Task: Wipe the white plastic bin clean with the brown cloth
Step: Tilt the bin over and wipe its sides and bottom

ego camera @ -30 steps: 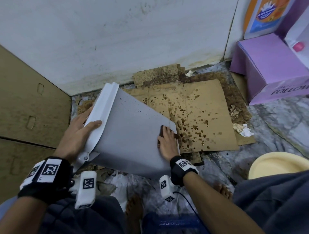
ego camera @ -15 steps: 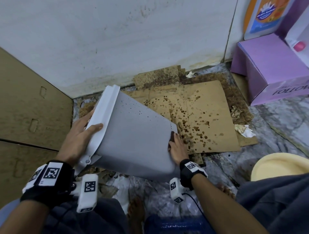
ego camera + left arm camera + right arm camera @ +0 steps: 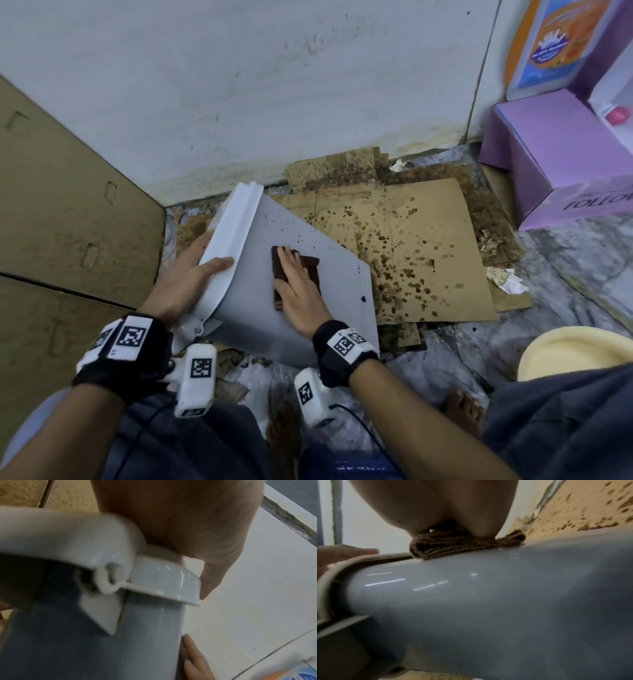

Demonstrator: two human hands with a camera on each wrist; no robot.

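The white plastic bin (image 3: pixel 337 301) lies tilted on its side on the floor, rim to the upper left, dark specks on its upper face. My left hand (image 3: pixel 205 268) grips the rim (image 3: pixel 171 577), thumb on top and fingers behind it. A folded brown cloth (image 3: pixel 311 263) lies flat on the bin's side. My right hand (image 3: pixel 298 287) presses on it with straight fingers. In the right wrist view the cloth (image 3: pixel 453 546) is squeezed between my palm (image 3: pixel 436 507) and the bin wall (image 3: pixel 488 601). The bin's inside is hidden.
Stained cardboard (image 3: pixel 411 246) covers the floor right of the bin. A purple box (image 3: pixel 555 154) stands at the far right, a pale yellow bowl (image 3: pixel 575 353) at the lower right. A brown carton (image 3: pixel 68 205) walls the left; a white wall (image 3: pixel 274 85) is behind. Crumpled paper (image 3: pixel 507 279) lies nearby.
My right hand has slid the cloth from the bin's lower right edge up and left to the middle of its side, close to the rim. The left hand keeps its hold.
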